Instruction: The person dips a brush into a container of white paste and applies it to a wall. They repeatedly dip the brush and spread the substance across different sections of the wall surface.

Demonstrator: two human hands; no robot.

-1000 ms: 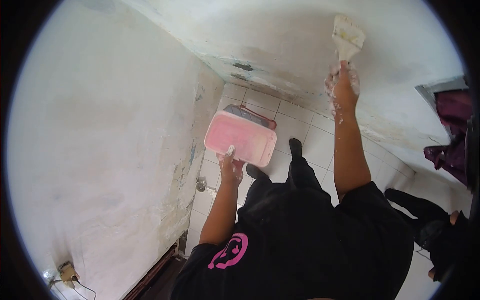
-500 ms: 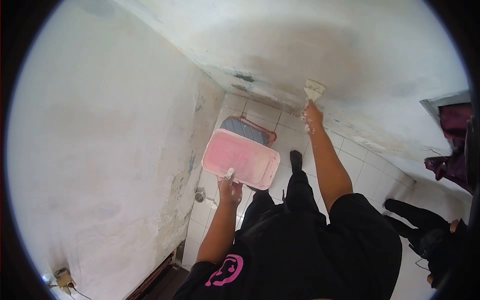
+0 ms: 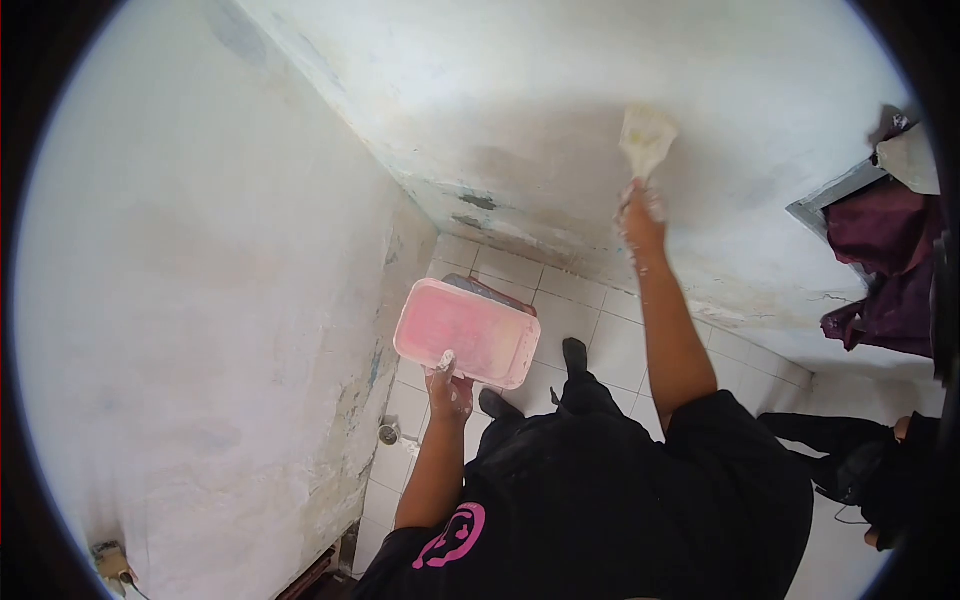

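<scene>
My right hand [image 3: 640, 218] is closed round the handle of a pale putty knife [image 3: 648, 138]. Its wide blade points up, over the white wall [image 3: 780, 90] in front of me. White smears cover the fingers and wrist. Lower on the left, my left hand [image 3: 450, 393] grips the near edge of a shallow pink tray [image 3: 440, 320]. The thumb lies over the rim while the other fingers are mostly hidden underneath. Whitish residue coats the inside of the tray, mostly toward its right end.
Behind the tray, a grey object [image 3: 490, 291] stands on the white tiled floor [image 3: 570, 315]. A round drain [image 3: 389, 431] lies by the peeling left wall [image 3: 200, 300]. Purple cloth [image 3: 885, 225] hangs from a wall opening, above another person [image 3: 835, 450]. A socket [image 3: 110, 560] sits low left.
My right hand has moved the putty knife higher over the wall. The tray appears lower and further left, covering more of the grey object; the view has shifted too.
</scene>
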